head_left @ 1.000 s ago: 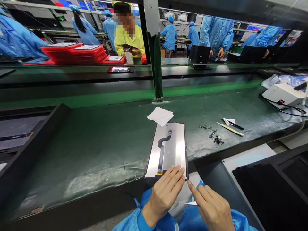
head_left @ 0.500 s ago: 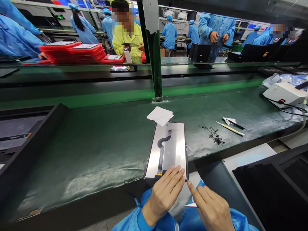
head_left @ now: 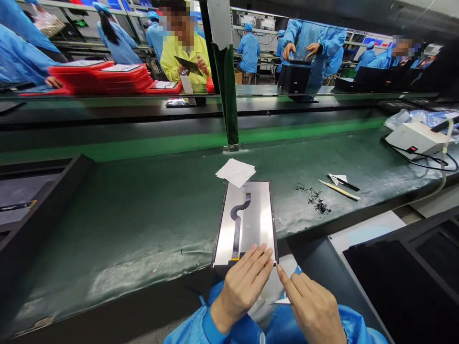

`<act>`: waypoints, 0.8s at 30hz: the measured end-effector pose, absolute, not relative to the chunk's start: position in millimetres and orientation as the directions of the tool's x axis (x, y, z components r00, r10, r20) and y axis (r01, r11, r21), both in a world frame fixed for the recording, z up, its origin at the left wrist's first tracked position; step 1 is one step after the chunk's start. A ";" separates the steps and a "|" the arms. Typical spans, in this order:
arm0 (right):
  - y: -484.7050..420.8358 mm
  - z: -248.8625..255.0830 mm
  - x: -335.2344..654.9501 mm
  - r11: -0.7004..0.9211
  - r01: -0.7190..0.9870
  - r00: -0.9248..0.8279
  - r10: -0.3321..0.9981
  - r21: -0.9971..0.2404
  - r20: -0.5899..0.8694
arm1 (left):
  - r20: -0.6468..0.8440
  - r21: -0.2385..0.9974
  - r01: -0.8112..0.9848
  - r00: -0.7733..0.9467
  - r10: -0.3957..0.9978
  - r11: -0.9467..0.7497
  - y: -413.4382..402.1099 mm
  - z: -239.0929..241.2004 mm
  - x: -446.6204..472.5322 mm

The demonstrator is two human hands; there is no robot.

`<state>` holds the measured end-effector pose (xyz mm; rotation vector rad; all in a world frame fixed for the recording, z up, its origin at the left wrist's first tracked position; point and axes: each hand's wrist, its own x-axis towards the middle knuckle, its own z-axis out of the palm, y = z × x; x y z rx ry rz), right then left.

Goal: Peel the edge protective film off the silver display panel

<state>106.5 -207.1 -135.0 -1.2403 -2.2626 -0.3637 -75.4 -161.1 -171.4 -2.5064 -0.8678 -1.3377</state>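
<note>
Display panel [head_left: 255, 224]: set back side up on the green bench [head_left: 143, 205], lower right corner projecting past the near edge. Dark flex cable [head_left: 236, 229]: routed in an S-bend along the left half of the panel. Left hand [head_left: 245, 284]: laid palm down across the lower right of the panel, fingers straight and pressed together. Right hand [head_left: 311, 303]: fingers curled, index fingertip [head_left: 280, 270] at the lower right corner of the panel. White pointed tool [head_left: 282, 301]: held in the right hand, point projecting leftward from beneath the fingers; pinched between fingertips or tucked into the palm, cannot tell. White paper sheets [head_left: 235, 172]: overlapping the far edge of the panel. To the right on the bench: black shavings [head_left: 320, 206] in a loose heap, a yellow stick tool [head_left: 339, 189], a black pen-like tool [head_left: 348, 183] just beside a white scrap [head_left: 334, 181], and, farther right, a white boxed device [head_left: 412, 137]
</note>
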 end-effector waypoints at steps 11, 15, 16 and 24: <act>-198.3 -123.5 121.9 0.620 0.784 -0.522 0.687 -0.034 0.506 | 0.790 0.144 0.589 0.415 0.451 -0.796 -163.2 -172.6 -74.1; -195.4 -122.6 123.3 0.637 0.769 -0.529 0.685 -0.058 0.502 | 0.788 0.149 0.585 0.417 0.453 -0.797 -162.5 -171.4 -73.6; -195.0 -122.6 123.6 0.640 0.765 -0.531 0.686 -0.066 0.498 | 0.788 0.150 0.585 0.416 0.454 -0.797 -162.5 -171.0 -73.4; -185.9 -119.9 127.0 0.671 0.730 -0.542 0.683 -0.128 0.490 | 0.788 0.139 0.575 0.430 0.442 -0.806 -162.8 -170.0 -75.5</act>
